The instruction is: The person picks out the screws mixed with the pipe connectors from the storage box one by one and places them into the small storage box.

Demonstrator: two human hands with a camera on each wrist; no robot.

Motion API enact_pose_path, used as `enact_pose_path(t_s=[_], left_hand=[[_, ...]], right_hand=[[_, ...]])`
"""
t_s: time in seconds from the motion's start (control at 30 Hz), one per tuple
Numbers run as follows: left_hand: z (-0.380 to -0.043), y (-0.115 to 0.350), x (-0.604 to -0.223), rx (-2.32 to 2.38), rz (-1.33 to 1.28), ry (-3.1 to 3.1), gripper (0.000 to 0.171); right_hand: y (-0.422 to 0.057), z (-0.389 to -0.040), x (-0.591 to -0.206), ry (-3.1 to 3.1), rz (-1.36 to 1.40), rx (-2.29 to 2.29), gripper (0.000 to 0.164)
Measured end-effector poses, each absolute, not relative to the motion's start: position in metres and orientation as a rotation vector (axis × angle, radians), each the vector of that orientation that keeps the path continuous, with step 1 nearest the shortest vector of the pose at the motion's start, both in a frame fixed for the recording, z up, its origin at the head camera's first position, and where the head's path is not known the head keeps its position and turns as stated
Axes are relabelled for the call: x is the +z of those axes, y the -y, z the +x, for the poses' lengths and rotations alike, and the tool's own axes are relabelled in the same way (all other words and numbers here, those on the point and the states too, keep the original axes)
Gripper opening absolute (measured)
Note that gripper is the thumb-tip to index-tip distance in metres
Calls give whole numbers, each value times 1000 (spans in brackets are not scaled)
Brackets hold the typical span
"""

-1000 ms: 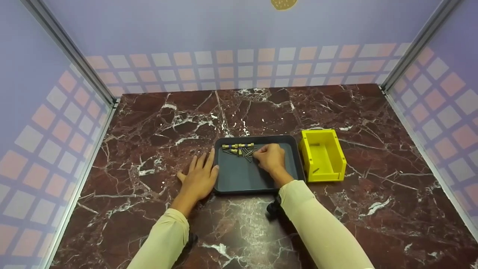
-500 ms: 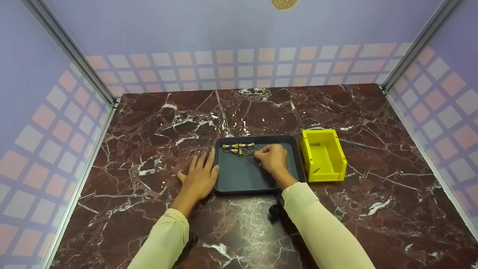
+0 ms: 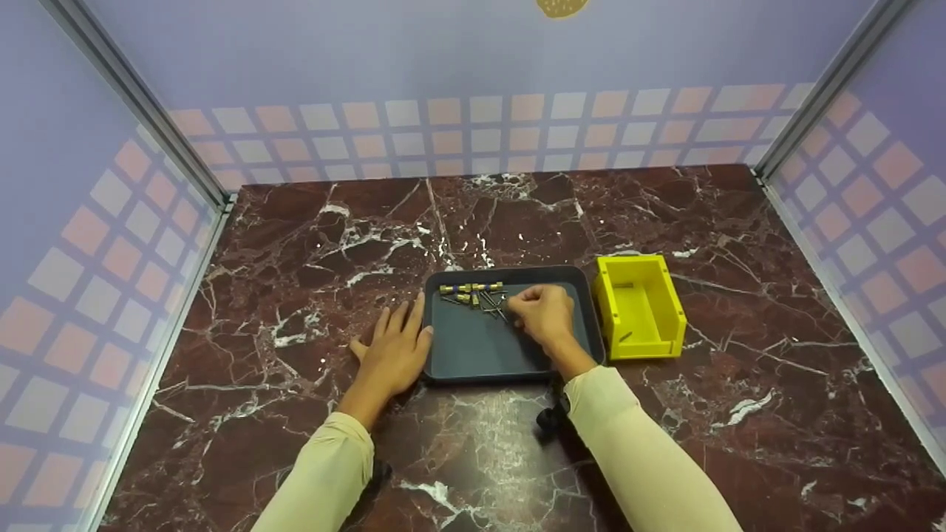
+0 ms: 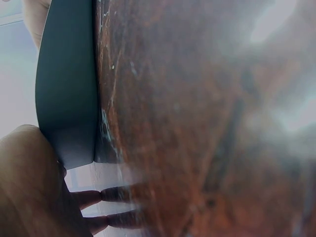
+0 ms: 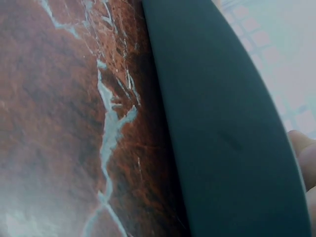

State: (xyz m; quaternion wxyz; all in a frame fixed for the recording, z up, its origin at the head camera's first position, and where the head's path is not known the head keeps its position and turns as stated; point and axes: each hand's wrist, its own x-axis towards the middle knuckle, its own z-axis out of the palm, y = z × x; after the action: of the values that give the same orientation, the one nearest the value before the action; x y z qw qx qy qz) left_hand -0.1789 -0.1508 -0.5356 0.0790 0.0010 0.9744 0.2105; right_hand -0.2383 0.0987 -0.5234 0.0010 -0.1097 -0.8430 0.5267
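Observation:
A dark grey tray (image 3: 480, 355) holds a small pile of brass fittings (image 3: 471, 289) with blue bands, and several thin grey screws (image 3: 489, 301) beside them. My right hand (image 3: 543, 314) reaches over the tray's right part, thumb and forefinger pinched together at the right end of the screws; the screw between them is mostly hidden. Only a bit of its fingers shows past the tray wall (image 5: 222, 123) in the right wrist view. My left hand (image 3: 395, 351) lies palm down, fingers spread, along the tray's left side with the thumb against the rim.
Close to the tray's right side stands a yellow open-fronted bin (image 3: 641, 347) with a couple of small grey pieces (image 3: 626, 336) inside. The tabletop (image 3: 739, 295) is dark red marble pattern, closed in by panels (image 3: 488, 59) at the back and both sides.
My right hand has shifted slightly right, away from the fittings, and the screws at its fingertips have spread a little. The left hand, tray and bin have stayed put.

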Motion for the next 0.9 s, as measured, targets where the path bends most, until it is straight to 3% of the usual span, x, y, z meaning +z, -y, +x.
enact_pose_path(t_s=[0.9], left_hand=[[-178,151,-534,655,8,-2912,61]], right_hand=[[-119,-228,-501,2549,-354,1746,8]])
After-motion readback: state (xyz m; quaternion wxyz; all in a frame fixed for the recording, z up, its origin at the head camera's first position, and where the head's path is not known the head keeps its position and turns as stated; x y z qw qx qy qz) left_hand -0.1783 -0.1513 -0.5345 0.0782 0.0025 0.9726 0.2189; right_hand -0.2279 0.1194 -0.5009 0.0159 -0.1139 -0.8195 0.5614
